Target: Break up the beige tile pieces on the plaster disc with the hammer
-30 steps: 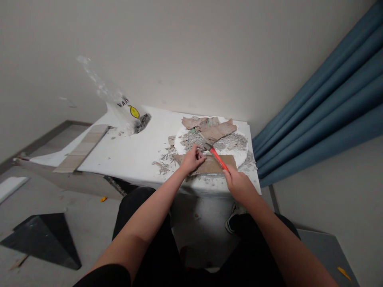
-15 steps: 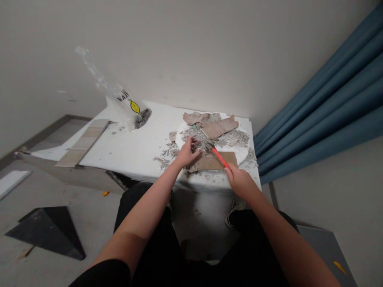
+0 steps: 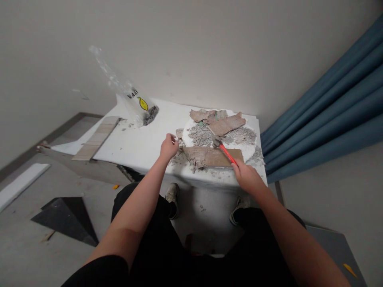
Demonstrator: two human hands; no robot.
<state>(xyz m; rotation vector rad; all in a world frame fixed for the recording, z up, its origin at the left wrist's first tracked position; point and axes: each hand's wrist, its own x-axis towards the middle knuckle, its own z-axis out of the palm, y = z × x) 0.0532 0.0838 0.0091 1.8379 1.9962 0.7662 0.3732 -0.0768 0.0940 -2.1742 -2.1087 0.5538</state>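
My right hand (image 3: 247, 175) is closed round the red handle of a hammer (image 3: 226, 151). Its grey metal head rests at or just over the near side of a round white board (image 3: 253, 149) strewn with crushed grey bits (image 3: 201, 135). My left hand (image 3: 169, 147) is at the board's left, fingers curled together above the white tabletop; whether something small is pinched in them is hidden. A brown, partly broken flat piece (image 3: 223, 157) lies along the board's near edge. Larger brownish broken pieces (image 3: 226, 124) lie at its far side.
A clear plastic bag (image 3: 131, 101) with a lemon print stands at the left on the white-covered table (image 3: 143, 145). A beige plank-like piece (image 3: 97, 137) lies at the table's left end. Blue curtains (image 3: 323, 99) hang at the right. A black folded sheet (image 3: 68, 219) is on the floor.
My left hand has moved left, off the crushed bits, and its fingers have curled. My right hand still grips the hammer. The whole view has shifted slightly.
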